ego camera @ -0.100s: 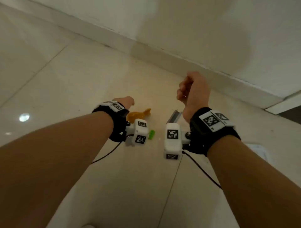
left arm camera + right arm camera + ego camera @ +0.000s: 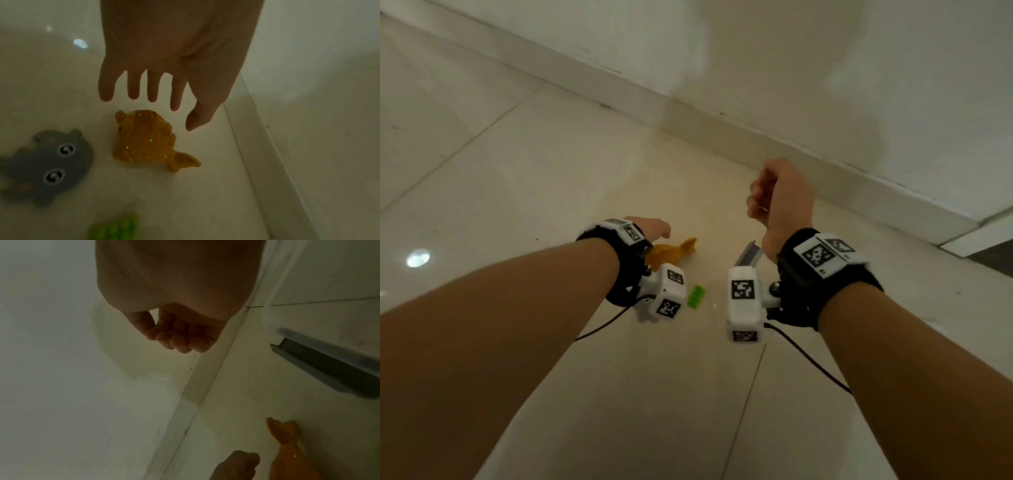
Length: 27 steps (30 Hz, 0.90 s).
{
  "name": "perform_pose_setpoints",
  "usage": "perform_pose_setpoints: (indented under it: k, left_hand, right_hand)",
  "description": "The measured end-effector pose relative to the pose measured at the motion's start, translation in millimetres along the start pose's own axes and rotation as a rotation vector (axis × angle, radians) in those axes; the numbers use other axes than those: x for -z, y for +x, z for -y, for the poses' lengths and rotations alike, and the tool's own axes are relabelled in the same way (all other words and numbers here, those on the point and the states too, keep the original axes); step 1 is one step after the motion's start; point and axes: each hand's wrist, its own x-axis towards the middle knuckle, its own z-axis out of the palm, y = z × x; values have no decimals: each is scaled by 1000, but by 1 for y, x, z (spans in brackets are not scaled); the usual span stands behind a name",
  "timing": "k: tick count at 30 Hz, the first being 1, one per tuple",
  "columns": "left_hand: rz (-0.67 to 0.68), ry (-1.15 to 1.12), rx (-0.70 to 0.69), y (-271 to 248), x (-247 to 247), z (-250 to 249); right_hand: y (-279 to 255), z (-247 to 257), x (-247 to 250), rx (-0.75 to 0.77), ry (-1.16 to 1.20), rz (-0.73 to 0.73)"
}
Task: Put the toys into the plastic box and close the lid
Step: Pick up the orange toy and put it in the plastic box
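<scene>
The left hand (image 2: 164, 56) hangs above the pale glossy tiled floor (image 2: 551, 171) with its fingers (image 2: 152, 87) straight and slightly spread, holding nothing. In the left wrist view the fingertips point down toward an orange moulded plastic fish toy (image 2: 144, 138), which lies on the floor just below them, apart from the hand. In the head view the same fish (image 2: 671, 251) shows partly behind the left wrist strap, its tail pointing toward the wall.

Beside the fish, to its left in the left wrist view, lies a grey rounded soft toy animal with two large round eyes (image 2: 47, 164), blurred. Near the lower edge of that view sits a small bright green studded plastic brick (image 2: 117, 227), also blurred; in the head view the brick (image 2: 695, 296) lies on the floor between the two wrists.

The right hand (image 2: 777, 198) is raised above the floor near the white skirting board (image 2: 825, 161), its fingers (image 2: 180, 340) curled into the palm with nothing in them.

Only a part of the clear plastic box with a dark grey latch (image 2: 329, 366) shows at the right edge of the right wrist view, resting on the floor; in the head view the grey latch (image 2: 748, 253) peeks out just under the right wrist. Whether its lid is on cannot be told.
</scene>
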Motion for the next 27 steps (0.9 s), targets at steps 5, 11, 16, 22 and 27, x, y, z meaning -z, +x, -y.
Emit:
perform_pose_setpoints:
  k: [5,11,16,22,27]
  left_hand:
    - [146,438,-70,31,-24,-1]
    - [88,342,-109,12,-13,-21]
    - [169,92,-232,-24,13,-45]
    - [369,7,-434,-76,15,-72]
    - [447,-59,-487,-94,-5,-82]
  right_hand:
    - [13,-17,1,174,-313,146]
    - [3,-17,14,351,-685,312]
    - [-2,-19,25,564,-1230,429]
    - [-7,-6,46,441,-1364,506]
    - [-16,22,74,427,-1379,519]
